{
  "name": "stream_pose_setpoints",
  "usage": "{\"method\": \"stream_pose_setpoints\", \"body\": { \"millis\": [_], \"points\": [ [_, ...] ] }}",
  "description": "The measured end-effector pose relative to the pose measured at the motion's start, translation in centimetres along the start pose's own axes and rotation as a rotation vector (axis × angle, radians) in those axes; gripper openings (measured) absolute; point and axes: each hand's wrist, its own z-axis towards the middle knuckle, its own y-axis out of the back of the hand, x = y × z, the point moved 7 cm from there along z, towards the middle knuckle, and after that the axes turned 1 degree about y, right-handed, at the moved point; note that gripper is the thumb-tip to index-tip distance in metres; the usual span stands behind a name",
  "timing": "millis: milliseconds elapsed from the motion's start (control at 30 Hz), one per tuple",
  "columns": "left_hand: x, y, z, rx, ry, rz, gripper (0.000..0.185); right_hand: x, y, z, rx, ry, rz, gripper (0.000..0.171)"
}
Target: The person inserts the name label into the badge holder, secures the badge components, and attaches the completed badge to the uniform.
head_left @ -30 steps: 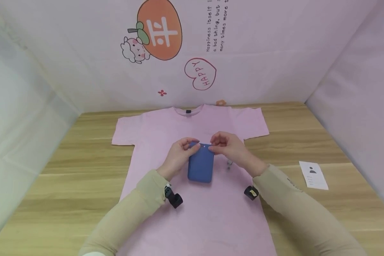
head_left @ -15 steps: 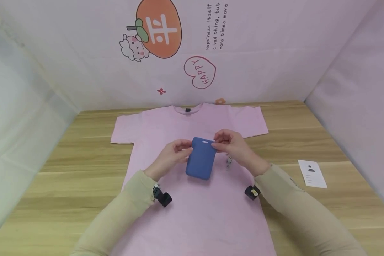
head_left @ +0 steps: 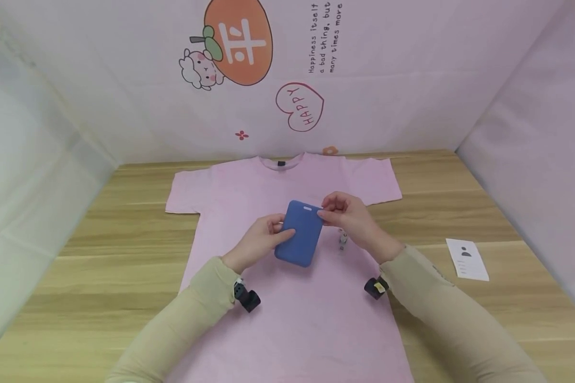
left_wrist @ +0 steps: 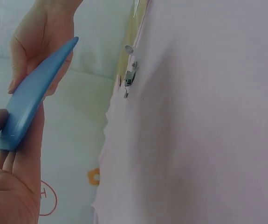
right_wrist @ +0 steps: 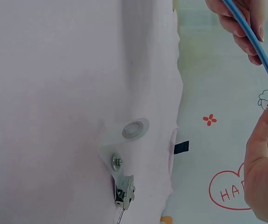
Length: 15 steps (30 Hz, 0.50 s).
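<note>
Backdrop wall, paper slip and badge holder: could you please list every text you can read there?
"HAPPY": red heart on the backdrop.
"Happiness itself", "a bad thing, but", "many times more": backdrop lines, cut off at the top.
White character: orange fruit.
Paper slip: too small.
Blue badge holder: none.

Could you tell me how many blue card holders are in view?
1. The blue card holder is held above the pink T-shirt, gripped by the left hand and pinched at its top by the right hand.

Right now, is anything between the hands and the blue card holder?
No. The left hand and right hand both already grip the blue card holder directly, lifted above the pink T-shirt.
</note>
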Motion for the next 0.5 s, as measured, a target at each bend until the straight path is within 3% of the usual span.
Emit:
{"method": "stream_pose_setpoints", "body": {
  "millis": [267,500],
  "points": [
    [-0.61,0.23,-0.05,-0.057,-0.037,-0.002,0.035,-0.19,0.00,0.22,0.004,-0.019,-0.002,0.013],
    [-0.52,0.19,-0.08,-0.109,-0.024,0.036,0.033,-0.40,-0.05,0.14,0.011,-0.029,-0.006,0.015]
  ]
}}
